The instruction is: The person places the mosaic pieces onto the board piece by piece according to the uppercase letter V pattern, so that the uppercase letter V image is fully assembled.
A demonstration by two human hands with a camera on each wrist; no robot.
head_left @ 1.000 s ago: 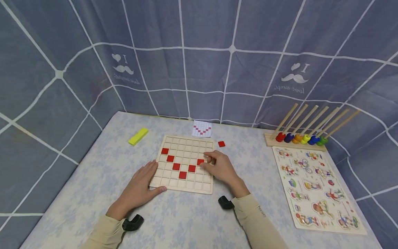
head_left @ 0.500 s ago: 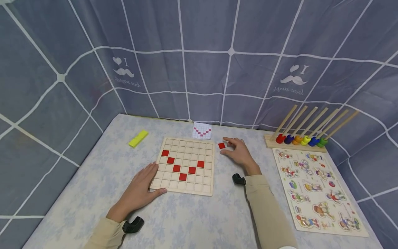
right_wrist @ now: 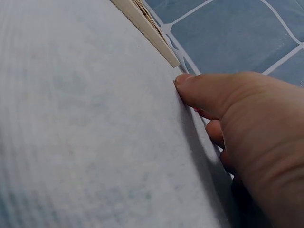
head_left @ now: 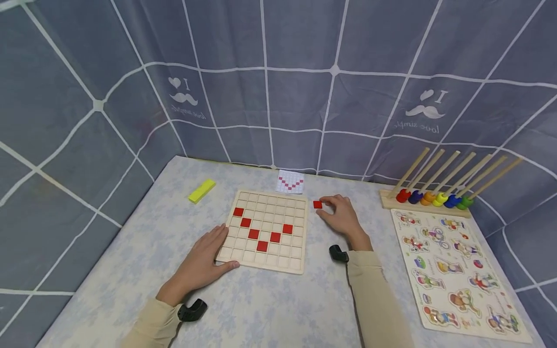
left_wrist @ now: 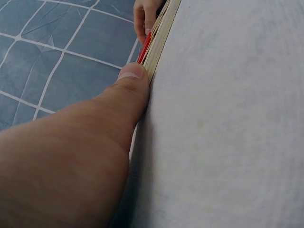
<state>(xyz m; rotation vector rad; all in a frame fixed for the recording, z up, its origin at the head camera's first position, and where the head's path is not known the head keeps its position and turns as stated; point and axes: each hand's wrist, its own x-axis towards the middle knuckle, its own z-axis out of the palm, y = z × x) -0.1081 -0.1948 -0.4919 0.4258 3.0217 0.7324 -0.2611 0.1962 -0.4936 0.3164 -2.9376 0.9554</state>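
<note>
A square wooden grid board [head_left: 283, 261] lies on the table, with several red tiles in its cells forming a V. My left hand [head_left: 200, 261] rests at its lower left corner, the straight fingers along the left edge and the thumb [left_wrist: 130, 76] at the front edge. Just right of the board's upper right corner, my right hand [head_left: 344, 217] pinches a loose red tile [head_left: 317, 205] between thumb and index finger. In the right wrist view the thumb [right_wrist: 199, 90] hides most of that tile. Behind the board lies a pattern card [head_left: 290, 181] showing a pink V.
A yellow block [head_left: 202, 191] lies at the back left. A peg stand with coloured beads [head_left: 439, 199] stands at the back right, in front of which lies a picture puzzle board [head_left: 452, 280]. A tiled-pattern curtain [head_left: 300, 96] hangs behind the table [head_left: 252, 309].
My right hand has left the red tile on the board's right side, moved back and right to the loose tile and taken hold of it, turning it slightly. The left hand stays put.
</note>
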